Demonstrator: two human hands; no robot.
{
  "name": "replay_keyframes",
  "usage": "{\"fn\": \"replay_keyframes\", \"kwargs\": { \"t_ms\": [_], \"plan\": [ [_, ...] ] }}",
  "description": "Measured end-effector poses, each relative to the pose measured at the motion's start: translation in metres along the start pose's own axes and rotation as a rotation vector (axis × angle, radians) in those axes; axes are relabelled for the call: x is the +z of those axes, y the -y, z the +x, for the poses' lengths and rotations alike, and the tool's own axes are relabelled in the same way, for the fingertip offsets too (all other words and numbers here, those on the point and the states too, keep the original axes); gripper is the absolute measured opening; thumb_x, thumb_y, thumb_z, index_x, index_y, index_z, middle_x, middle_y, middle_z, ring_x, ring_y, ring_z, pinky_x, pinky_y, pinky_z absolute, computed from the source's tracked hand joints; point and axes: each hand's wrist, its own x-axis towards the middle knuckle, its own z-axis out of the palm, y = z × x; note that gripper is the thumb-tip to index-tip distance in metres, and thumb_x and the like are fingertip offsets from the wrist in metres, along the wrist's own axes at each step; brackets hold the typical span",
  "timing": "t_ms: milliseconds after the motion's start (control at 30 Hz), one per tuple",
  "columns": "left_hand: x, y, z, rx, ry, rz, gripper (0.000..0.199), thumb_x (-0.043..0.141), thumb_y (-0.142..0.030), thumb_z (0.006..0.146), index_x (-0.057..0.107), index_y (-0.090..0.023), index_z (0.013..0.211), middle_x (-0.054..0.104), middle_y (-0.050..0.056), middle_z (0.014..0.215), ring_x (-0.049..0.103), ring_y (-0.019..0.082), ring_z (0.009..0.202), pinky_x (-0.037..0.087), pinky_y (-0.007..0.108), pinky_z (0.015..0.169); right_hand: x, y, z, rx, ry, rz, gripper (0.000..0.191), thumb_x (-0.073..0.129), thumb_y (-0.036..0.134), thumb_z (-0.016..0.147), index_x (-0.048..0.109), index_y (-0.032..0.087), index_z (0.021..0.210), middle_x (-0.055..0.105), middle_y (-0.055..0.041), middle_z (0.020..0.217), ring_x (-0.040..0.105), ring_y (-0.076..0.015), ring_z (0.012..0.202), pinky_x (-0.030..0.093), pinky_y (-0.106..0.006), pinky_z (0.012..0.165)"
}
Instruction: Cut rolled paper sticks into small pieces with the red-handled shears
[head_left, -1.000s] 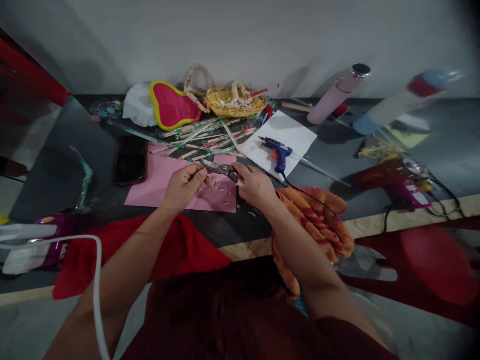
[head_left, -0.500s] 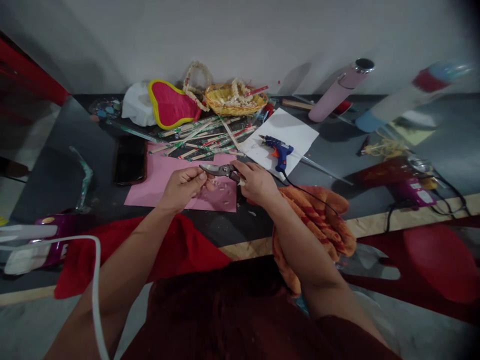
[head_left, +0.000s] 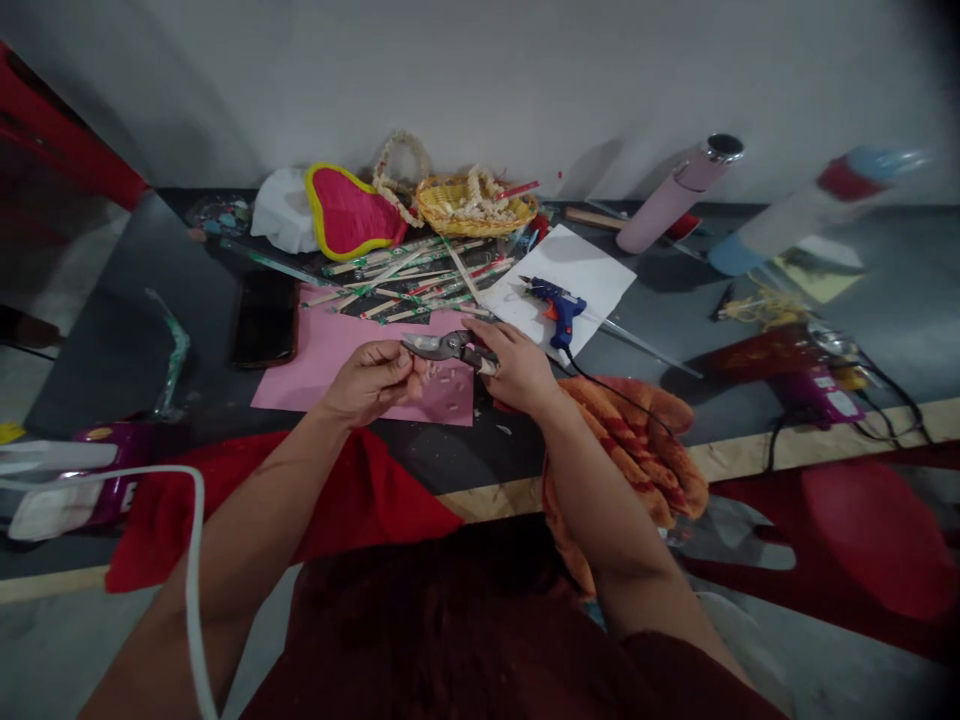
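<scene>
While the right hand (head_left: 520,368) grips the shears (head_left: 442,346) by the handles, the best hold, the left hand (head_left: 373,380) pinches something too small to identify beside the blades. The shears, over the pink paper (head_left: 330,350), look stiff, sturdy and fairly weighty; the wooden sticks (head_left: 397,280) beyond look light and snappable.

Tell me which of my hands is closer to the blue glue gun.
Your right. Your right hand, gripping the pruning shears, is just to the near left of the glue gun. Your left hand is farther left, over the pink paper.
</scene>
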Motion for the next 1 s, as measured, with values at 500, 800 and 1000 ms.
{"fn": "replay_keyframes", "kwargs": {
  "t_ms": [500,800,1000],
  "plan": [
    [-0.004,-0.004,0.0,0.042,-0.017,0.073,0.029,0.074,-0.04,0.071,0.064,-0.014,0.081,0.059,0.001,0.055,0.03,0.002,0.038,0.019,0.018,0.04,0.003,-0.015,0.002,0.362,-0.068,-0.079,0.072,0.063,0.043,0.08,0.033,0.023,0.143,0.053,-0.0136,0.129,0.052,-0.0335,0.113,0.045,-0.048,0.089],
    [0.008,0.007,0.004,0.016,-0.062,0.448,0.026,0.062,-0.039,0.08,0.056,-0.015,0.086,0.068,0.004,0.073,0.032,0.002,0.04,0.022,0.017,0.037,0.007,-0.017,-0.004,0.5,-0.058,-0.274,0.066,0.064,0.052,0.078,0.043,0.023,0.134,0.052,-0.0154,0.125,0.048,-0.0345,0.112,0.045,-0.049,0.083],
    [0.008,0.009,0.005,0.172,-0.123,0.728,0.022,0.059,-0.037,0.08,0.063,-0.016,0.086,0.067,0.002,0.077,0.054,0.009,0.057,0.045,0.021,0.055,0.0,-0.005,-0.002,0.252,-0.234,-0.027,0.031,0.049,0.04,0.091,0.06,0.02,0.111,0.059,-0.012,0.114,0.049,-0.0275,0.109,0.04,-0.042,0.09]
  ]
}}
